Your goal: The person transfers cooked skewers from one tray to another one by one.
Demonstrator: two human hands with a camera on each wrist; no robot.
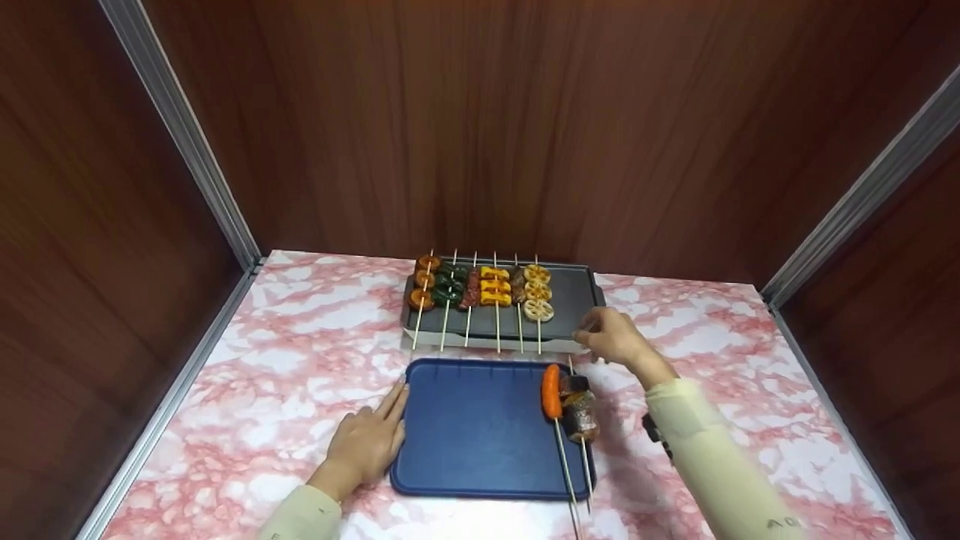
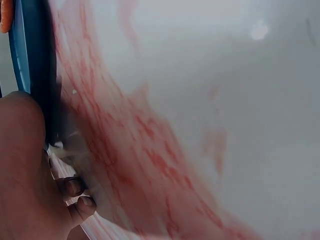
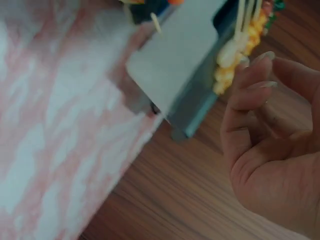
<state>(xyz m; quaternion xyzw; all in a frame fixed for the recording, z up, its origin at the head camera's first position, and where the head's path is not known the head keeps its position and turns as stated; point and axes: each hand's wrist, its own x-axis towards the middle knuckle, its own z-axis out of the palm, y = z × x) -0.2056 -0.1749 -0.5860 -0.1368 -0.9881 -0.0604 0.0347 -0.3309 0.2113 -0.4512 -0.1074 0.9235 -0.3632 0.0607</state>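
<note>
- Two skewers, a sausage skewer [image 1: 551, 391] and a dark-chunk skewer [image 1: 581, 418], lie side by side along the right edge of a blue tray [image 1: 472, 435] on the marbled worktop [image 1: 300, 330].
- Six more line a grill plate [image 1: 574, 289] beyond it, the lotus-slice skewer [image 1: 538, 289] nearest the bare right end.
- The left hand [image 1: 364, 446], fingers extended, rests against the tray's left edge; light, level pressure there should stop any sliding.
- The right hand [image 1: 615, 337], fingers loosely bent and narrow at the tips, hangs by the grill plate's near right corner, no skewer seen in it.
- A pinch on bare stick looks surest; lifting the outer, dark-chunk skewer first would probably spare its neighbour.
- Laying each parallel in the bare strip would likely leave the row undisturbed.
</note>
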